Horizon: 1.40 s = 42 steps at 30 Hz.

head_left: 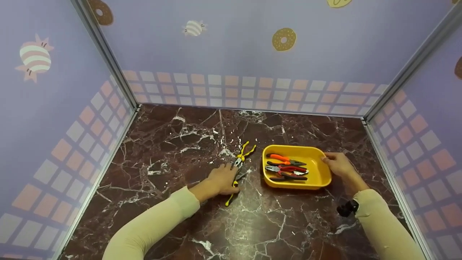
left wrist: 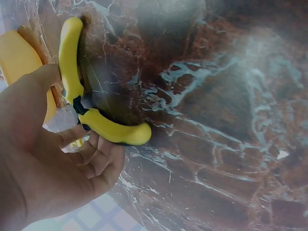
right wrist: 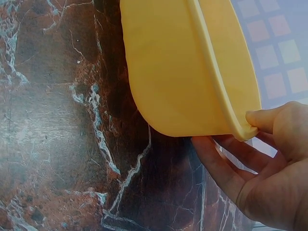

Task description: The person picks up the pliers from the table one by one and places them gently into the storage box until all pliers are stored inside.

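My left hand (head_left: 226, 174) lies on the marble table (head_left: 173, 202) over yellow-handled pliers (head_left: 231, 196). In the left wrist view its fingers (left wrist: 94, 161) curl round one handle of these pliers (left wrist: 113, 132) and the thumb presses from the other side. A second pair of yellow-handled pliers (head_left: 246, 151) lies just beyond that hand. To the right stands a yellow tray (head_left: 288, 147) holding orange-handled pliers (head_left: 279, 157) and red-handled pliers (head_left: 288, 169). My right hand (head_left: 334, 162) pinches the tray's right rim, thumb on top and fingers (right wrist: 226, 163) below the tray (right wrist: 178, 72).
Lilac patterned walls (head_left: 252, 54) close the table in on the left, back and right. Bare marble lies on the left half and in front of the hands. A black wrist camera (head_left: 347, 208) sits on my right sleeve.
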Each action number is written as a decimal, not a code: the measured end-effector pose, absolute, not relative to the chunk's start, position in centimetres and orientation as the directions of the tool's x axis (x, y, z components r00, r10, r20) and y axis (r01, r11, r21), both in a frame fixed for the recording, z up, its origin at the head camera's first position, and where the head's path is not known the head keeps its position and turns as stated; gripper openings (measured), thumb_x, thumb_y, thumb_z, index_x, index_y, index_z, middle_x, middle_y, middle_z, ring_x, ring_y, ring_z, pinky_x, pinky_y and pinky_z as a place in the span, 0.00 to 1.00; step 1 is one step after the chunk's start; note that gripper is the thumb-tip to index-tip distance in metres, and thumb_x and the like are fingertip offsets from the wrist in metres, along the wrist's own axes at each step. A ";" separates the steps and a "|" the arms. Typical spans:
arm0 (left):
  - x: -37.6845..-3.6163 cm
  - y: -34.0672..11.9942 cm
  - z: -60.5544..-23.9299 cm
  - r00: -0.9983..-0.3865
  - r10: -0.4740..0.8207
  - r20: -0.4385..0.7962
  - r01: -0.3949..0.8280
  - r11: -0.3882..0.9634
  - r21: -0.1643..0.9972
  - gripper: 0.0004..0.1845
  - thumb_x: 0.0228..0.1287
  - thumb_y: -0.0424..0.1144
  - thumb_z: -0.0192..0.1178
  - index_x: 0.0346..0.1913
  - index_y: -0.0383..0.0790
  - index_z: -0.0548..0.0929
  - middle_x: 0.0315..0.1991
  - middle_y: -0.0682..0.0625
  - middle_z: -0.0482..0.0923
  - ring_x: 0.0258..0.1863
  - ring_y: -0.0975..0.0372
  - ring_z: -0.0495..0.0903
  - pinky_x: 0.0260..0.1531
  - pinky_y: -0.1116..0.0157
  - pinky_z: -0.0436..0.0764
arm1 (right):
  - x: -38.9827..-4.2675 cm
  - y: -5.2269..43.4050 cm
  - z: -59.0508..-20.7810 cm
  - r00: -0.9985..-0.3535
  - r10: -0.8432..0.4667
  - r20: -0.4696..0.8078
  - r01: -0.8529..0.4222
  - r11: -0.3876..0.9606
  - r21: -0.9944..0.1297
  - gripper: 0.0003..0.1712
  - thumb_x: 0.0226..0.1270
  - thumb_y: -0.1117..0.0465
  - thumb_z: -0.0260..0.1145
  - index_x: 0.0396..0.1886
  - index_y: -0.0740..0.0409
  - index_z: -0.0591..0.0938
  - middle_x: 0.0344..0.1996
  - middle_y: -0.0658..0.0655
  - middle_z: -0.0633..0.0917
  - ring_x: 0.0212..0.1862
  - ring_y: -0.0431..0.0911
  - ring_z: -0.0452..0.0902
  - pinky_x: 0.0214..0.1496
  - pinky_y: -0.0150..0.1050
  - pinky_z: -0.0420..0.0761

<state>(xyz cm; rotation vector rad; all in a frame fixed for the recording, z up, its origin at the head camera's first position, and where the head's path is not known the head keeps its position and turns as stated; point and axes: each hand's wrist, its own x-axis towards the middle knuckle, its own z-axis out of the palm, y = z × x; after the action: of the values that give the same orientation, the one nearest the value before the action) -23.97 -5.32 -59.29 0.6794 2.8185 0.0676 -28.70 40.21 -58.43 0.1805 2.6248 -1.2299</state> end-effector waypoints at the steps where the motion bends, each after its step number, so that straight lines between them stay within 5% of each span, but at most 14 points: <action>1: -24.0 -5.4 -59.3 -0.861 0.459 -0.221 0.448 0.888 0.100 0.45 0.65 0.67 0.65 0.75 0.40 0.71 0.70 0.35 0.71 0.66 0.43 0.74 0.52 0.46 0.85 | -28.7 40.2 -58.3 -0.965 0.011 -0.263 0.209 0.640 -0.739 0.27 0.86 0.58 0.55 0.74 0.72 0.73 0.64 0.74 0.80 0.53 0.56 0.84 0.48 0.38 0.86; 7: -23.7 -5.9 -59.5 -0.851 0.476 -0.221 0.460 0.879 0.123 0.48 0.65 0.69 0.65 0.78 0.40 0.69 0.75 0.36 0.66 0.72 0.43 0.69 0.57 0.46 0.83 | -28.9 40.4 -58.0 -0.973 -0.003 -0.229 0.171 0.655 -0.736 0.27 0.86 0.59 0.55 0.73 0.73 0.73 0.64 0.76 0.79 0.56 0.60 0.83 0.48 0.37 0.85; 18: -22.6 -6.8 -58.9 -0.869 0.435 -0.235 0.435 0.899 0.057 0.62 0.44 0.77 0.75 0.74 0.36 0.70 0.70 0.37 0.68 0.65 0.44 0.72 0.52 0.48 0.86 | -29.0 40.4 -58.4 -0.971 0.002 -0.239 0.182 0.655 -0.733 0.27 0.86 0.59 0.55 0.74 0.74 0.73 0.64 0.75 0.79 0.56 0.58 0.83 0.48 0.36 0.84; 26: -22.9 -6.7 -58.7 -0.854 0.444 -0.272 0.453 0.891 0.030 0.55 0.48 0.68 0.78 0.70 0.34 0.73 0.67 0.37 0.69 0.64 0.44 0.72 0.52 0.49 0.85 | -28.8 40.2 -58.7 -0.964 0.027 -0.264 0.216 0.659 -0.721 0.29 0.87 0.56 0.55 0.75 0.71 0.72 0.67 0.74 0.78 0.59 0.59 0.81 0.59 0.47 0.83; 42: -24.0 -7.3 -58.7 -0.824 0.524 -0.217 0.525 0.849 0.058 0.47 0.49 0.55 0.82 0.70 0.38 0.75 0.71 0.40 0.69 0.68 0.44 0.70 0.53 0.48 0.85 | -28.8 40.3 -58.8 -0.981 -0.007 -0.193 0.140 0.661 -0.737 0.26 0.85 0.61 0.57 0.71 0.74 0.75 0.62 0.76 0.81 0.52 0.56 0.83 0.44 0.31 0.82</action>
<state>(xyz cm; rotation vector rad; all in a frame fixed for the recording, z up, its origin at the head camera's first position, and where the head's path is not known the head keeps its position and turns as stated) -23.99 -7.30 -58.66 0.8053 2.8012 -0.0063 -28.75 40.28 -58.83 0.1093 2.6973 -1.2197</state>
